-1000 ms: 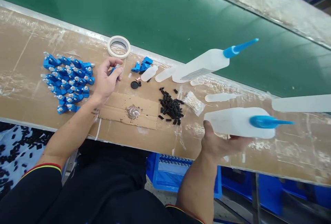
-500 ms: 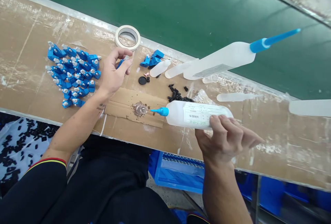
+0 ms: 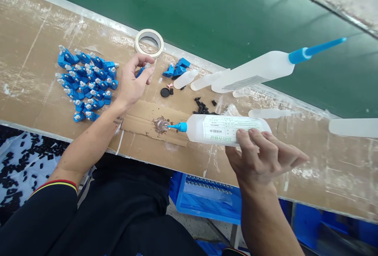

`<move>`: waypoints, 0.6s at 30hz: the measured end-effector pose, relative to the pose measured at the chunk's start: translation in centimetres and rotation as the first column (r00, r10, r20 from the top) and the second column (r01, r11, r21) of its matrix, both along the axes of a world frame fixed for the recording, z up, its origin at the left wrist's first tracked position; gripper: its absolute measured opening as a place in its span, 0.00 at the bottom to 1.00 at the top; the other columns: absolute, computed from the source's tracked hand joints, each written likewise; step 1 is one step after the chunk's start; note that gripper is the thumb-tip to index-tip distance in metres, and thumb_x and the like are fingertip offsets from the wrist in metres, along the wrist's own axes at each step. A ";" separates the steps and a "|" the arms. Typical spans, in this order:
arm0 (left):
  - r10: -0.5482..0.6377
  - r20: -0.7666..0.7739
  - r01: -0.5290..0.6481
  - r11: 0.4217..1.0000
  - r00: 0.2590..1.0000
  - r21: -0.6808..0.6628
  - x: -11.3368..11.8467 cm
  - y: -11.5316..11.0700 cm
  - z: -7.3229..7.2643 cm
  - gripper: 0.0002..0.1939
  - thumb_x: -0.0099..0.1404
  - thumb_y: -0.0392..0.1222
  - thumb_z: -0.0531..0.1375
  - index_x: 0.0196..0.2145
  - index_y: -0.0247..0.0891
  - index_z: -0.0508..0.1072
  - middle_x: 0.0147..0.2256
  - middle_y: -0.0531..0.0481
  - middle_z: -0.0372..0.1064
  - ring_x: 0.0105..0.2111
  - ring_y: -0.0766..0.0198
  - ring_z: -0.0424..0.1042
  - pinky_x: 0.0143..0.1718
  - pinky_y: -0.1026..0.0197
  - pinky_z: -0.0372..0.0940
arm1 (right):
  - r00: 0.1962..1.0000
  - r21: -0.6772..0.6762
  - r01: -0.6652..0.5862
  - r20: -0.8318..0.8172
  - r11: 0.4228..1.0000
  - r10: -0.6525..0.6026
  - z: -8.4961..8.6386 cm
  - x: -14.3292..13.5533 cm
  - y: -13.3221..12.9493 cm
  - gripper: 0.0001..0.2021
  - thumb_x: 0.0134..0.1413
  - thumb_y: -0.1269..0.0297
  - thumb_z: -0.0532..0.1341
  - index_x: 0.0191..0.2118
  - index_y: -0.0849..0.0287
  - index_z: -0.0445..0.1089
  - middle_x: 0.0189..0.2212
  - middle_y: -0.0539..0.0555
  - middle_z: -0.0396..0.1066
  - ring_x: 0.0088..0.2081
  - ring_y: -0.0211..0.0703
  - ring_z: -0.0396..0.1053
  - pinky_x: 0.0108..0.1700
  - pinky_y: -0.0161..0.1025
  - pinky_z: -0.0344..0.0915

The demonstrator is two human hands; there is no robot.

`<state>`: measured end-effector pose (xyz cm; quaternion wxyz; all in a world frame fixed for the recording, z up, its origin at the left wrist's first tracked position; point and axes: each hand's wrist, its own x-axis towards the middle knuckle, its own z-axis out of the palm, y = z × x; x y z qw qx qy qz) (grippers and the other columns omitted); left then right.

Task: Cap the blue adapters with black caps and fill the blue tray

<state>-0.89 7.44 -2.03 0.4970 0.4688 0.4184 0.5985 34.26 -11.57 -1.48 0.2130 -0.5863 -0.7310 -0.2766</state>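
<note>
My right hand [image 3: 260, 157] is closed round a white glue bottle [image 3: 196, 129], held nearly level, its printed label facing up. Its blue nozzle points left, with the tip at a small clear cup [image 3: 162, 124] on a stained strip of cardboard [image 3: 138, 116]. Between the thumb and fingers of my left hand [image 3: 130, 84] is a small blue plastic part [image 3: 140, 71] with a whitish end, mostly hidden by the fingers. Left of that hand, many similar blue parts with white tips [image 3: 85, 82] stand in a cluster on the bench.
A roll of masking tape [image 3: 149, 43] lies near the green back panel [image 3: 206, 19]. More blue parts [image 3: 180, 67], a black disc [image 3: 165, 92], black pieces [image 3: 202, 106] and several white bottles [image 3: 256, 71] lie behind the cup. Below the bench edge is a blue bin [image 3: 206, 204].
The glue bottle has turned so its label shows more, and its nozzle tip has shifted slightly left over the cup. My left hand keeps its pinch; the view has shifted slightly.
</note>
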 end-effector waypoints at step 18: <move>-0.028 0.002 0.028 1.000 1.000 -0.007 -0.2 -0.1 0.3 0.08 0.61 0.28 0.65 0.35 0.41 0.75 0.32 0.54 0.65 0.23 0.72 0.66 0.25 0.65 0.64 | 0.990 -0.052 0.118 -0.069 0.992 -0.121 -1.2 -1.8 -1.0 0.12 0.47 0.61 0.69 0.40 0.54 0.74 0.40 0.59 0.77 0.42 0.58 0.74 0.46 0.52 0.61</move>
